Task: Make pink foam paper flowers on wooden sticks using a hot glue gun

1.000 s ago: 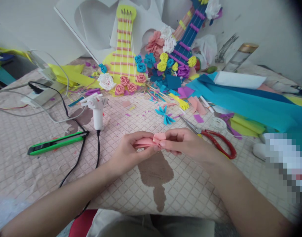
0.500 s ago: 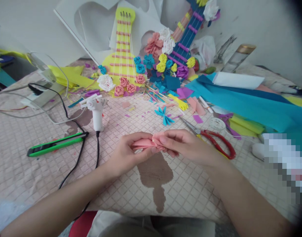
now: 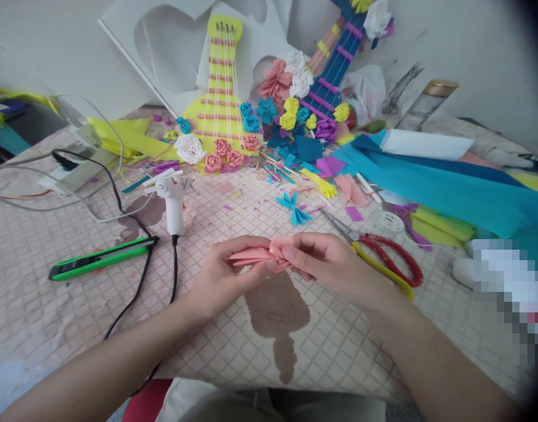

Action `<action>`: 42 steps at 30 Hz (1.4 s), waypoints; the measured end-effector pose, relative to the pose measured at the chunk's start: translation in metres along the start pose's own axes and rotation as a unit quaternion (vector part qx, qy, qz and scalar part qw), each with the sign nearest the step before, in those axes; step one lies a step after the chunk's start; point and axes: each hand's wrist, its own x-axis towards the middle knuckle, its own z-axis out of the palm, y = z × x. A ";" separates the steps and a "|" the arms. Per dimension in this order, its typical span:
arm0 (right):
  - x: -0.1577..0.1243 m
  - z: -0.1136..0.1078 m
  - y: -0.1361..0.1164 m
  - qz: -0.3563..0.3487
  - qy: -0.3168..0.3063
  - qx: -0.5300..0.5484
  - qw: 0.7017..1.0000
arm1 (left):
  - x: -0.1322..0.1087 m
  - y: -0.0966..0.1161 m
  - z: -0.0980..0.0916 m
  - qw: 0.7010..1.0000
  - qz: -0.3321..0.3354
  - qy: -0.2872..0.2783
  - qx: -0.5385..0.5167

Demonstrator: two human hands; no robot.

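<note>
Between my hands is a folded pink crepe paper flower (image 3: 254,255), held just above the table, its petals pointing left. My left hand (image 3: 227,272) closes on its left side, thumb in front and fingers behind. Thumb and fingers of my right hand (image 3: 319,258) pinch the right end, covering part of it. Scissors (image 3: 392,258) with red and yellow handles lie beside my right wrist. Beyond my hands rests a blue folded paper flower (image 3: 294,208). A white hot glue gun (image 3: 174,205) stands up on the left, near a green utility knife (image 3: 102,258).
A yellow paper guitar (image 3: 222,105) with paper roses leans at the back, beside a blue one (image 3: 333,76). Blue crepe paper (image 3: 436,181) covers the right side. A black cord (image 3: 174,269) runs past my left forearm. Paper scraps lie midtable.
The pink paper's petals show a little more spread at the left, with small finger shifts in both hands. The view has shifted slightly; the other things have stayed put.
</note>
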 end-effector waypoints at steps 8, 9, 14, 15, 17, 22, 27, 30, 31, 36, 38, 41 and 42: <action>-0.001 -0.003 -0.003 -0.021 0.008 -0.019 1.000 | 0.002 -0.002 -0.002 0.994 -0.032 0.028 -0.101; -0.001 -0.003 -0.003 -0.022 0.014 -0.023 0.999 | 0.003 -0.003 -0.003 0.993 -0.028 0.032 -0.111; -0.002 -0.013 -0.004 -0.021 0.027 -0.071 0.997 | 0.004 -0.006 -0.005 0.986 0.002 0.055 -0.157; -0.002 -0.016 -0.002 -0.015 0.032 -0.089 0.995 | 0.004 -0.007 -0.006 0.984 0.006 0.059 -0.165; -0.001 -0.021 0.003 -0.007 0.056 -0.143 0.988 | 0.004 -0.007 -0.007 0.982 0.014 0.060 -0.177; 0.006 -0.021 0.013 -0.056 0.168 -0.291 0.940 | 0.003 -0.007 -0.008 0.991 -0.014 0.021 -0.135; 0.004 -0.011 0.005 -0.092 0.118 -0.094 0.984 | 0.003 -0.002 -0.005 0.994 -0.025 -0.046 -0.100; 0.003 -0.008 0.003 -0.070 0.040 -0.012 0.997 | 0.005 0.001 -0.004 0.993 -0.004 -0.075 -0.086; 0.003 -0.007 0.003 -0.063 0.026 0.002 0.998 | 0.005 0.001 -0.004 0.993 0.001 -0.083 -0.086; 0.005 -0.008 0.005 -0.059 0.029 0.046 0.997 | 0.003 -0.001 -0.004 0.990 0.000 -0.072 -0.119; 0.005 -0.008 0.004 -0.055 0.036 0.043 0.997 | 0.002 -0.004 -0.004 0.991 0.003 -0.045 -0.123; 0.005 -0.005 0.003 -0.051 0.039 0.026 0.998 | 0.004 -0.006 -0.003 0.990 0.009 -0.021 -0.142; 0.005 -0.004 0.003 -0.053 0.037 0.025 0.998 | 0.005 -0.006 -0.002 0.987 0.007 -0.017 -0.157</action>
